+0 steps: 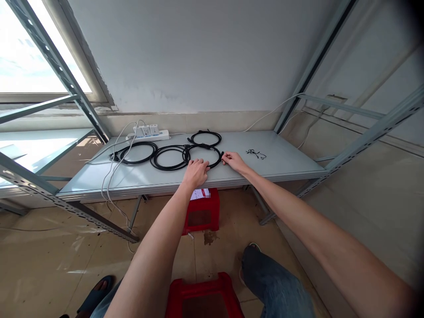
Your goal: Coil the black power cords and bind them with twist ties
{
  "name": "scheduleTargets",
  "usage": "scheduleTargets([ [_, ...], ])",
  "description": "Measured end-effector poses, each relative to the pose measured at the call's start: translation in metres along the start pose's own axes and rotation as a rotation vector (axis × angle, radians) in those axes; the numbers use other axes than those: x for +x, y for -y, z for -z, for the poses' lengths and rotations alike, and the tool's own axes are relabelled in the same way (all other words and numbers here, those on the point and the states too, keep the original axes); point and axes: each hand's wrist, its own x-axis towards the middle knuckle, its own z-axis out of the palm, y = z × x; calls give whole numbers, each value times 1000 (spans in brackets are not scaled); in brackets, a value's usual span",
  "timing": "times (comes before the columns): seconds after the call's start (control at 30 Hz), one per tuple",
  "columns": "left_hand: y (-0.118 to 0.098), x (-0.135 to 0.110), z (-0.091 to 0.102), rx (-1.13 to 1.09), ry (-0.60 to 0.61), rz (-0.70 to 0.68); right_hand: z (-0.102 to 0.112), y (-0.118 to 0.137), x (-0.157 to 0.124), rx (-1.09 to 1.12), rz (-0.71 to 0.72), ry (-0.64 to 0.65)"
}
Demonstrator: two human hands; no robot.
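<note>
Several coils of black cable lie on the grey shelf (288,165). My left hand (198,171) presses with curled fingers on the near side of one cable coil (203,146). At that coil's right edge, my right hand (234,161) pinches the end of its cable between thumb and fingertips; what exactly sits in the pinch is small and partly hidden. A second coil (168,168) overlaps it on the left, and a third coil (137,163) lies further left. Behind it rests a smaller coil (219,140). To the right of my right hand is a loose bunch of thin black ties (256,153).
A white power strip (159,135) with plugged-in adapters stands at the back left; white cords (111,176) hang over the front edge. Metal uprights (96,119) frame the shelf. One red stool (202,216) is beneath it, another (205,289) between my legs.
</note>
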Motion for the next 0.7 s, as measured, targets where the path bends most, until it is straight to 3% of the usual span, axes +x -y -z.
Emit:
scheduleTargets([
  [0.13,-1,1,0,9,9,8,10,10,3,103,-74,129],
  [0.43,-1,1,2,22,15,-1,16,18,2,220,-173,218],
  [0.7,-1,1,1,31,8,-10,15,24,3,52,-187,278],
])
